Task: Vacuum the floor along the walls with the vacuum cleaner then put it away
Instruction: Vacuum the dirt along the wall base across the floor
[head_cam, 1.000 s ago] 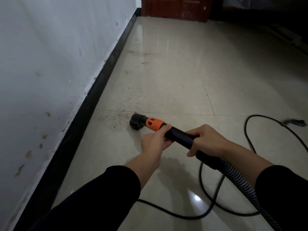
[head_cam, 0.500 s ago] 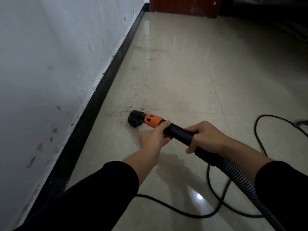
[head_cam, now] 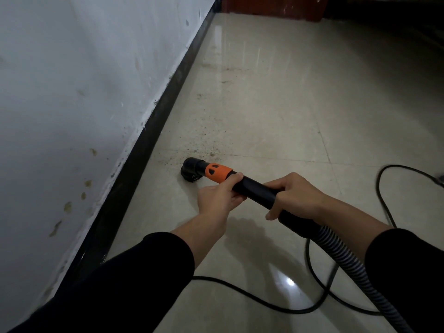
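Note:
I hold a black vacuum wand (head_cam: 254,188) with an orange collar (head_cam: 217,173) low over the beige tiled floor. Its black nozzle (head_cam: 191,170) rests on the tile a short way from the black baseboard (head_cam: 153,131). My left hand (head_cam: 219,195) grips the wand just behind the orange collar. My right hand (head_cam: 294,195) grips it further back, where the ribbed grey hose (head_cam: 343,255) begins. Brown dust specks (head_cam: 209,140) lie scattered on the floor just beyond the nozzle and further along the wall.
A white, stained wall (head_cam: 72,92) runs along the left. A black power cord (head_cam: 264,301) loops over the floor behind and right of my arms. A reddish-brown wooden door or cabinet (head_cam: 274,7) stands at the far end; the far right is dark.
The nozzle has slid forward along the wall and a little closer to the baseboard, over the dust patch. Both hands kept their grip on the wand.

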Demonstrator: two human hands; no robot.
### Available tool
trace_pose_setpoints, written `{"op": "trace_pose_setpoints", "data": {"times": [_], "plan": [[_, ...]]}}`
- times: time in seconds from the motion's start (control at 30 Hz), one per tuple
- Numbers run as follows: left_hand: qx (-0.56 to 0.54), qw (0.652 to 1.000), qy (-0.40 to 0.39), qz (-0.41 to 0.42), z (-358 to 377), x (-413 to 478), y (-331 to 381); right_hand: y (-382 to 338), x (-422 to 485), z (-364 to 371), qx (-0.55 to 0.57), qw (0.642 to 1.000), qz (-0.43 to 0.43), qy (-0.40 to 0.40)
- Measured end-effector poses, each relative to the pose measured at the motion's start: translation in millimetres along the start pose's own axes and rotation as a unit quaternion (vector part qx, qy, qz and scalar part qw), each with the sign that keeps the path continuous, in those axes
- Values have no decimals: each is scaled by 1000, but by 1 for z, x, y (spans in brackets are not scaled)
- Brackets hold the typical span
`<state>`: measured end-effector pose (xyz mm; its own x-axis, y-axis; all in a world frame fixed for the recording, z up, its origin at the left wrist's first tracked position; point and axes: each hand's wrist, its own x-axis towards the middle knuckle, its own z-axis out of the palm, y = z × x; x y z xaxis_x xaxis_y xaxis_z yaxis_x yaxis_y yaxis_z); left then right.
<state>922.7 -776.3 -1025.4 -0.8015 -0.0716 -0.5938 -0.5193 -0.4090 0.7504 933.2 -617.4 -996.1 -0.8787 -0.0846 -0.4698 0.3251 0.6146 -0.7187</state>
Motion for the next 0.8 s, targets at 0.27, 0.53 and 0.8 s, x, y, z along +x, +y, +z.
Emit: {"op": "trace_pose_setpoints", "data": {"times": [0.27,0.53,0.8], "plan": [[3,1000,8,8,-10,1,5,-6,5,8,0,1000,-5,-11],[1,1000,17,20,-22,12,12,-16,19,18,-7,1000,-21,-14],[-8,999,36,28,-30,22,17,-24,28,27,-4,999,-28,-17]]}}
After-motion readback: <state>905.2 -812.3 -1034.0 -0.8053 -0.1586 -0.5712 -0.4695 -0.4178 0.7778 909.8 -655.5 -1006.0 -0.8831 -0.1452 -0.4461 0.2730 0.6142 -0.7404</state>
